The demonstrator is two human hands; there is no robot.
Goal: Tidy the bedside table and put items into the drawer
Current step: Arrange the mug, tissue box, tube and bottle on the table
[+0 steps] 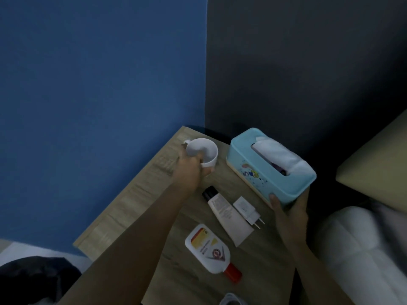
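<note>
My left hand curls round the white mug near the bedside table's far left corner. My right hand clasps the tissue box's near end at the right edge. I judge this keeps both clear of the middle, where tube, charger and bottle lie. The drawer is out of sight.

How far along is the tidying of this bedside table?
Probably early. Nothing looks put away yet, and no drawer is in view. In hand: the left hand grips the white mug, the right hand holds the blue tissue box. Left on the table: the tube, the charger plug and the red-capped bottle.
</note>
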